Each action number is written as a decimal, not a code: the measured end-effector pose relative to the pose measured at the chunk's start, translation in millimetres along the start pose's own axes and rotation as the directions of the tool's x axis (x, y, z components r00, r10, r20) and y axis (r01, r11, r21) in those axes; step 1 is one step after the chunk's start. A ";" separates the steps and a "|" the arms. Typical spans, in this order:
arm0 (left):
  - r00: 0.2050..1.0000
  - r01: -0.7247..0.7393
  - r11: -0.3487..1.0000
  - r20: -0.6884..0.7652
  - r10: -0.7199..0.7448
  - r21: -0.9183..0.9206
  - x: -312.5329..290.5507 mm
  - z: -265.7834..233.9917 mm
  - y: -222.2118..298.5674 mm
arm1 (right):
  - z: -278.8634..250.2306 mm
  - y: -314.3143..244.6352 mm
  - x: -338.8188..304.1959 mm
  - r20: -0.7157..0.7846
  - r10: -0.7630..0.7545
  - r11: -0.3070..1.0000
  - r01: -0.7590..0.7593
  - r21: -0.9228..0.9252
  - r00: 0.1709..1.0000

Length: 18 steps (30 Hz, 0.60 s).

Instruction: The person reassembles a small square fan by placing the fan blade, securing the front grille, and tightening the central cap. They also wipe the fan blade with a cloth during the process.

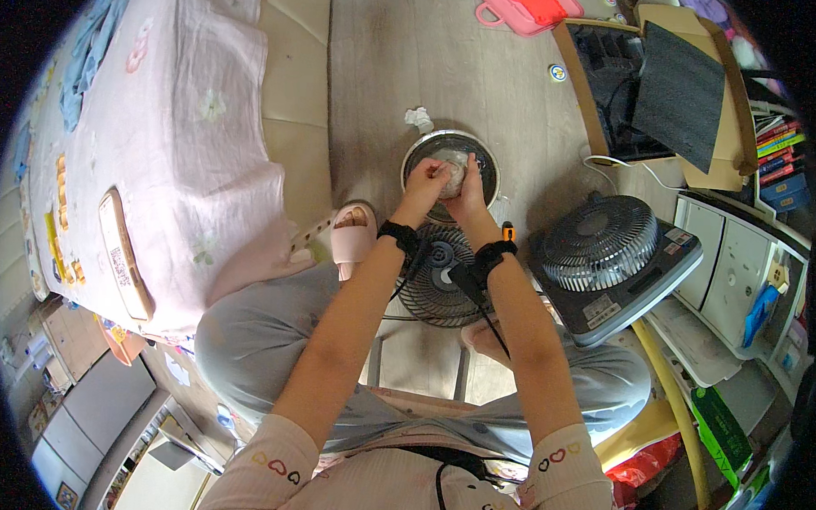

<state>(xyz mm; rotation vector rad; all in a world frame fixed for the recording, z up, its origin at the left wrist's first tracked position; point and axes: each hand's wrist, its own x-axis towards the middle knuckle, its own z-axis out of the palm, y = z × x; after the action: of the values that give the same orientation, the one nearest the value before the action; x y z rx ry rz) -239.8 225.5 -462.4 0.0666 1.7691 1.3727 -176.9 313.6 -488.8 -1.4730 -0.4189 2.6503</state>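
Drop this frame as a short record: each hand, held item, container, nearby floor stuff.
left hand: left hand, fingers curled against a pale greyish item
right hand: right hand, gripping the same item's right side
held item: roundish, partly covered by the hands; exact kind unclear
container: round basin on the floor, dark inside, beneath both hands
near side of basin: black fan grille on the floor between the legs
right: black fan on a dark flat base
beyond basin: crumpled white tissue
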 end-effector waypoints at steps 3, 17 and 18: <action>0.980 -0.195 0.928 0.024 0.198 0.318 5.2 0.6 -2.7 | 2.1 -4.9 -14.2 0.054 0.044 0.999 -0.043 -0.011 0.998; 0.991 0.067 0.993 -0.108 -0.077 -0.098 22.5 -14.3 -28.9 | -39.2 5.8 -0.6 0.110 0.014 0.999 -0.008 -0.052 0.994; 0.991 0.071 0.996 -0.108 -0.077 -0.055 19.8 -14.5 -27.4 | -38.5 5.7 -1.1 0.126 -0.015 0.998 0.023 -0.059 0.992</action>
<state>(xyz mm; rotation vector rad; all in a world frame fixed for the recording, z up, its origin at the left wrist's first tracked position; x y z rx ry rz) -249.3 214.1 -496.0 -0.1037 1.8079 1.3899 -143.4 315.5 -508.7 -1.3149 -0.5252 2.7476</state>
